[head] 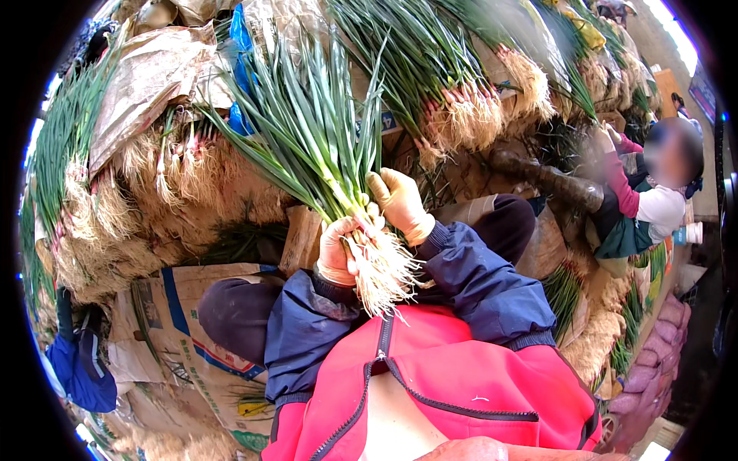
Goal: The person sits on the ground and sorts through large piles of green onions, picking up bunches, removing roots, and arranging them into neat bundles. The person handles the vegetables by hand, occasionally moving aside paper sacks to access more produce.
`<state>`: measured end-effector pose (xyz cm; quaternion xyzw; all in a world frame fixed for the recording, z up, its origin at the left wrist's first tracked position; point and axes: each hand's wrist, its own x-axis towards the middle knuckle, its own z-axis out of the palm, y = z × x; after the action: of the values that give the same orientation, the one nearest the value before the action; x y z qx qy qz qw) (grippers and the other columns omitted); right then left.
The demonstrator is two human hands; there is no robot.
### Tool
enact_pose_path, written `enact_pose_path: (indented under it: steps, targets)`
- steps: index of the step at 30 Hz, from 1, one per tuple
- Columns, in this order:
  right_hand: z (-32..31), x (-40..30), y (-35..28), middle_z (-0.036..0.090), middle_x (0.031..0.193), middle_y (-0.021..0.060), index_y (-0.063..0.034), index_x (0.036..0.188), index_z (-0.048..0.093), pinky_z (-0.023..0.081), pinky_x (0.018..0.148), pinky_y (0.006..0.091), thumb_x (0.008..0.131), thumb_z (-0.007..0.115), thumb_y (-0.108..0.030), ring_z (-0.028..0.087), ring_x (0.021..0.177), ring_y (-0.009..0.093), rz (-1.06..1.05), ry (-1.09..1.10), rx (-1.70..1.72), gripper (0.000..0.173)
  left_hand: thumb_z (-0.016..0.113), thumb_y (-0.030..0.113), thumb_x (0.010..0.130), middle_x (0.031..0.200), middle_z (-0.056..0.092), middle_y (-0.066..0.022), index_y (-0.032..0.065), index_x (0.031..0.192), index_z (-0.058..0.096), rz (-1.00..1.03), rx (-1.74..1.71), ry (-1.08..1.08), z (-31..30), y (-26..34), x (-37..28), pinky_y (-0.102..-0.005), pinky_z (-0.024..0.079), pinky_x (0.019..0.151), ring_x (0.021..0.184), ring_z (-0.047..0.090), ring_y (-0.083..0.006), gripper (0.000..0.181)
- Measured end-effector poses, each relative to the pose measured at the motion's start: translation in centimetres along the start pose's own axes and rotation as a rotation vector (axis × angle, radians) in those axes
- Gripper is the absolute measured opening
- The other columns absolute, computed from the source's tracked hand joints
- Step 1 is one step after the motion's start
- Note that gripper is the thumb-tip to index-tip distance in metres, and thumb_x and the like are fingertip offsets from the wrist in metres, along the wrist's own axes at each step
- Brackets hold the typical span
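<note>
A bunch of green onions (340, 167) stands before my chest, its long green leaves fanning away from me. Its pale, stringy roots (383, 271) hang towards my jacket zip. Low on the bunch, my left hand (338, 252) is closed around the stems just above the roots. My right hand (402, 203), in a thin pale glove, grips the same stems from the other side, thumb uppermost. Parts of the fingers of both hands are hidden by stems and roots.
Root-out piles of green onions (461, 112) lie ahead, and a woven sack (155, 69) covers part of the left heap. A printed sack (202, 322) is spread by my left knee. At right sits another person (651, 201), boots stretched towards the heap.
</note>
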<state>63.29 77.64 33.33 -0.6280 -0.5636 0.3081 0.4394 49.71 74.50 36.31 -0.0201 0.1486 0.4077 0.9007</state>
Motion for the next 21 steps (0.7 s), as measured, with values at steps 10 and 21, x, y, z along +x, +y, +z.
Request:
enact_pose_path:
  steps: [10, 21]
  targets:
    - [-4.9, 6.2, 4.6, 0.055, 0.058, 0.0022, -0.0039, 0.075, 0.056, 0.039, 0.044, 0.0229, 0.089, 0.047, -0.032, 0.046, 0.045, 0.009, 0.365, 0.344, 0.215, 0.032, 0.058, 0.019, 0.071, 0.08, 0.051, -0.0111, 0.0024, 0.102, 0.044, 0.026, -0.011, -0.145, 1.6, -0.2, -1.3, -0.0324, 0.048, 0.061, 0.067, 0.055, -0.0212, 0.037]
    - [-8.5, 8.3, 3.6, 0.06, 0.069, 0.0114, -0.0088, 0.074, 0.062, 0.046, 0.059, 0.0371, 0.065, 0.066, -0.048, 0.059, 0.066, 0.029, -0.185, 0.091, -0.798, 0.041, 0.057, 0.019, 0.069, 0.088, 0.055, -0.0142, -0.003, 0.114, 0.042, 0.047, -0.009, -0.088, -0.7, 1.2, 1.1, -0.0369, 0.049, 0.069, 0.073, 0.057, -0.0254, 0.052]
